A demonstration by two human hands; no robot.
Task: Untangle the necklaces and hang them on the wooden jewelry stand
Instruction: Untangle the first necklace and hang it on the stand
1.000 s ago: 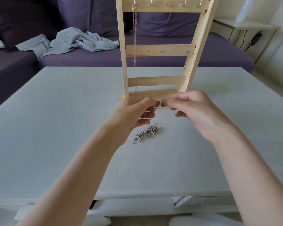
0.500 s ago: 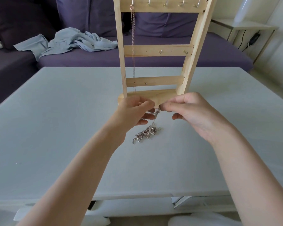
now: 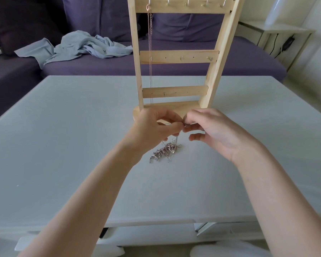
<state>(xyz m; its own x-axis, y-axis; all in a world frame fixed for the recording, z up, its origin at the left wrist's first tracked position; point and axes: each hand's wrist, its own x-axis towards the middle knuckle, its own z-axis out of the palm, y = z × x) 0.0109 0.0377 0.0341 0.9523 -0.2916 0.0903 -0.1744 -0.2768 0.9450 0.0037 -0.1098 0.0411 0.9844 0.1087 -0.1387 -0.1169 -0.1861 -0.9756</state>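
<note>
- Wooden jewelry stand (image 3: pixel 176 56): upright on the pale table (image 3: pixel 63 145), towards its far edge; three crossbars carry small hooks.
- Contents of the stand: one rose-gold necklace (image 3: pixel 150 52) hangs from the leftmost hook of the top bar, its long axis vertical, running down past the middle and bottom bars towards the base. The other hooks in view carry nothing.
- Silver necklace (image 3: pixel 165 152): a tangled heap lying on the table just in front of the stand's base, its long axis running from lower left to upper right. A thin strand rises almost straight up from the heap's right end to the fingertips above.
- Left hand (image 3: pixel 152 128): raised above the heap, thumb and forefinger pinching the top of the silver strand, remaining fingers curled beneath.
- Right hand (image 3: pixel 211 130): meets the left at the same point, thumb and forefinger pinching the strand's end; whether this is the clasp cannot be told at this size.
- Obstruction: both hands cover the front edge of the stand's base and part of the strand.
- Surroundings: a purple sofa (image 3: pixel 174 67) behind the table, with a crumpled light-blue cloth (image 3: pixel 82 47) on its seat; a white side table (image 3: pixel 274 30) at the far right with a dark cable beside it.
</note>
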